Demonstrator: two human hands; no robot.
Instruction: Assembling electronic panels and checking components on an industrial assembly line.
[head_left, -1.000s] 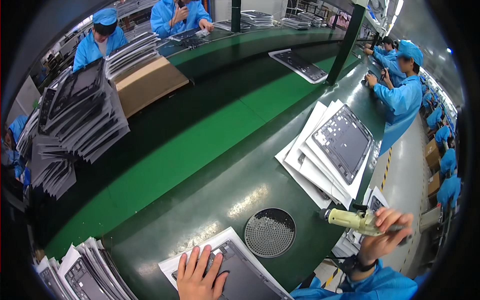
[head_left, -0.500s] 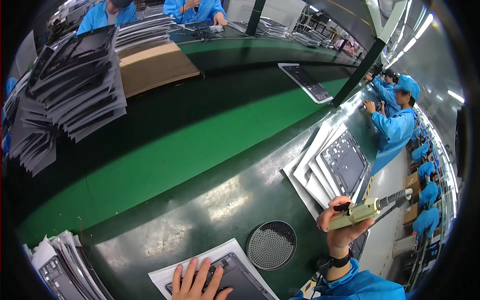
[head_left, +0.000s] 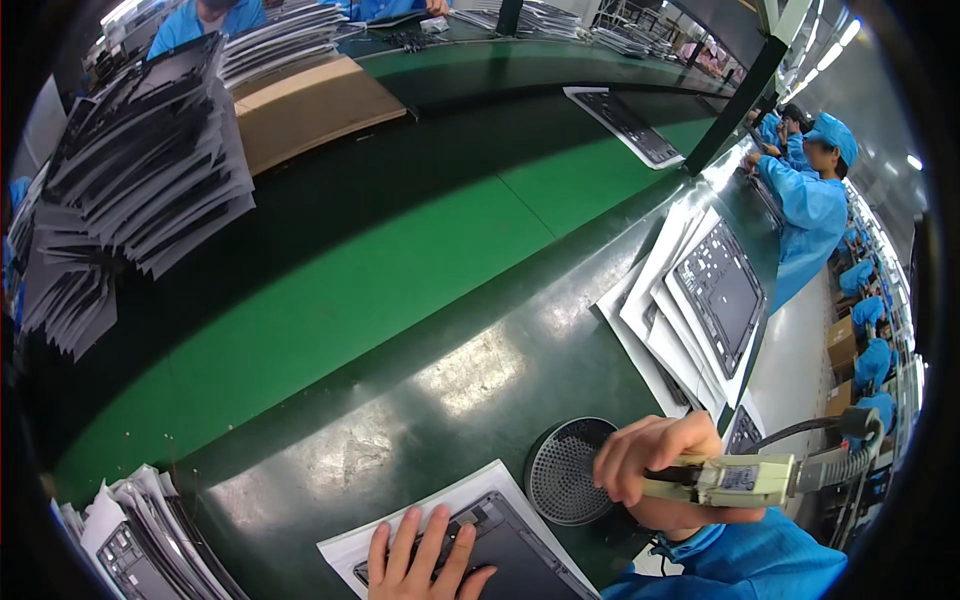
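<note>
The left hand presses flat on the dark panel; the right hand's grip wraps the screwdriver beside it. A slipping tip could scratch the panel.

My left hand is cut off at the wrist by the lower edge, as is the dark panel under its fingers. Right-hand fingers hide the cream tool's tip.
</note>
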